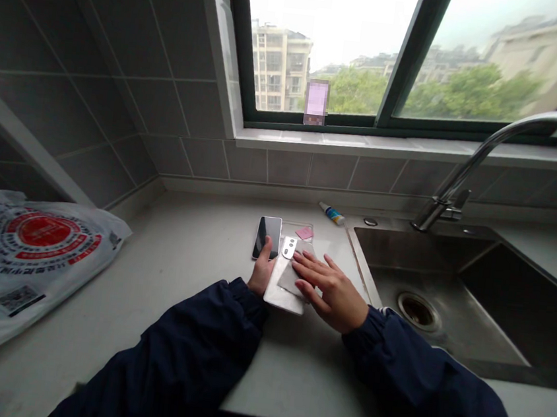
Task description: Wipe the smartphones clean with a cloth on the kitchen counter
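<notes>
A white phone [283,299] lies tilted with its back and camera block up, and my left hand [261,274] grips it along its left side, thumb raised. On the phone's back rests a thin grey cloth [291,277]. My right hand [332,292] presses this cloth with its fingers stretched over it; the fingertips sit just below the camera block. Just beyond my left thumb a second phone [269,231] with a dark screen lies on the counter. Behind the white phone is a clear, flat case-like piece [310,226] with a small pink square [304,233] on it.
A blue and white tube [332,213] lies near the back wall. To the right are a steel sink [416,266] and a curved tap [453,180]. A printed white plastic bag [31,242] sits on the counter [180,238] at left. A window [324,54] is ahead.
</notes>
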`<state>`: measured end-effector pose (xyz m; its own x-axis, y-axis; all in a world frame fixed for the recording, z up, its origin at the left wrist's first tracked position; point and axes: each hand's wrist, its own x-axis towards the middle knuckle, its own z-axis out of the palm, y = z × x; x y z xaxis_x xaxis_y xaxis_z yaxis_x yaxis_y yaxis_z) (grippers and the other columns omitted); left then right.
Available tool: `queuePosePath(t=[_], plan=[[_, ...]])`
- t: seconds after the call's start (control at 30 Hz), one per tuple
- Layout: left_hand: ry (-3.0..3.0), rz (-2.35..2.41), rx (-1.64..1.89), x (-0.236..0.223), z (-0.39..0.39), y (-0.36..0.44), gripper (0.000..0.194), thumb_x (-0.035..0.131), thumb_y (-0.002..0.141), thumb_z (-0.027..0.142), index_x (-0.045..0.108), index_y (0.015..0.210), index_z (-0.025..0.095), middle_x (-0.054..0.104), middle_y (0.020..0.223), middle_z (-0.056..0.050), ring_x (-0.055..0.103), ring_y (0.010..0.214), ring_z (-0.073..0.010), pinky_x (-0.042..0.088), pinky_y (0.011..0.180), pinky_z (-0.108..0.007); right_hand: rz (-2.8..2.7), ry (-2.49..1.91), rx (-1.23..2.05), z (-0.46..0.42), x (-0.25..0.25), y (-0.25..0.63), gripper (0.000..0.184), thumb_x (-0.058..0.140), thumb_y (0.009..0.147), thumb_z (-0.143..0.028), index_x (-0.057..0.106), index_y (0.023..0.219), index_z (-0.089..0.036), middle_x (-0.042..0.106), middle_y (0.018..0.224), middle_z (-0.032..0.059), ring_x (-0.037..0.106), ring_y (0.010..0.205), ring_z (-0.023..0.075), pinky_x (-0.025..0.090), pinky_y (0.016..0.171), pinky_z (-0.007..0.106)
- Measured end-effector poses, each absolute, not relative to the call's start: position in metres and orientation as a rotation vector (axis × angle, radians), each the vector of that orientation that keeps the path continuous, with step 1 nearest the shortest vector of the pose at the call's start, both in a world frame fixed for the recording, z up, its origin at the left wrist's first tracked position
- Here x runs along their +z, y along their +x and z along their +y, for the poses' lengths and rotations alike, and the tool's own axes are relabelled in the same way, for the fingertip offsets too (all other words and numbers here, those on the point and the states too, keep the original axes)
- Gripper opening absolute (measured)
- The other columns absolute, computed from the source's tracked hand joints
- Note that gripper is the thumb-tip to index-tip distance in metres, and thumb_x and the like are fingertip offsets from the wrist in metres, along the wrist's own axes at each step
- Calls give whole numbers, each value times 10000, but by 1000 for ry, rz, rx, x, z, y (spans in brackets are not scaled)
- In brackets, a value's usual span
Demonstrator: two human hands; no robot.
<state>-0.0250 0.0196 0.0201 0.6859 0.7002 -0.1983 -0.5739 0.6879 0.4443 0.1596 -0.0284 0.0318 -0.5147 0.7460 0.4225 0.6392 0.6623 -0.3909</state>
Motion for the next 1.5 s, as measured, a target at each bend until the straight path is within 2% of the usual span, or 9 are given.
queuePosePath(t=[0.1,0.2,0.33,0.5,0.73,0.9,1.27,1.43,1.5], plan=[[391,316,726,19,19,-23,897,188,960,727,408,1519,60,663,1257,-229,634,1189,-347,416,1072,-464,-2329,-1195,251,-25,28,159,527,454,1038,-417,438,1530,-231,414,1587,122,357,1491,328,325,1156,670],[422,320,735,16,18,-21,880,152,985,683,394,1520,28,673,1244,-229,654,1163,-321,436,1047,-414,-2333,-1263,264,-22,23,160,591,438,1035,-456,368,1569,-212,358,1613,147,314,1508,349,321,1153,680],[469,364,714,16,17,-17,816,171,1009,632,406,1519,40,693,1212,-215,688,1094,-304,465,999,-388,-2338,-1283,303,-18,19,160,634,421,1032,-480,316,1593,-203,310,1634,158,277,1520,367,317,1153,681],[438,362,775,20,12,-9,767,149,1028,586,419,1511,55,699,1208,-198,645,1199,-291,415,1083,-394,-2369,-1244,379,-20,22,160,693,432,1014,-524,304,1596,-170,263,1648,171,230,1530,388,276,1158,702],[473,373,767,16,11,-13,885,283,959,716,485,1457,12,685,1208,-248,637,1206,-329,387,1122,-434,-2487,-971,463,-29,33,158,700,498,991,-540,356,1576,-184,316,1630,160,240,1529,380,194,1191,699],[460,407,790,20,10,-13,870,205,985,682,492,1446,3,685,1206,-249,643,1199,-316,385,1127,-424,-2473,-979,435,-28,32,157,613,462,1024,-474,375,1567,-204,353,1616,150,274,1522,358,215,1189,690],[446,348,773,21,5,-7,739,336,1002,622,449,1501,89,630,1347,-203,592,1278,-313,404,1108,-412,-2341,-1163,255,-23,26,160,556,425,1042,-431,398,1553,-211,355,1623,137,302,1520,325,331,1168,636],[419,365,808,23,4,-5,734,168,1035,582,471,1482,84,630,1355,-182,613,1245,-277,448,1058,-385,-2297,-1163,261,-23,27,160,516,420,1046,-415,445,1507,-184,412,1596,154,344,1505,308,365,1161,614],[426,353,816,19,6,-5,725,187,1035,582,469,1486,89,638,1345,-174,629,1218,-262,462,1035,-360,-2285,-1157,247,-23,28,161,496,425,1046,-405,450,1495,-195,426,1589,154,365,1496,302,375,1159,605]])
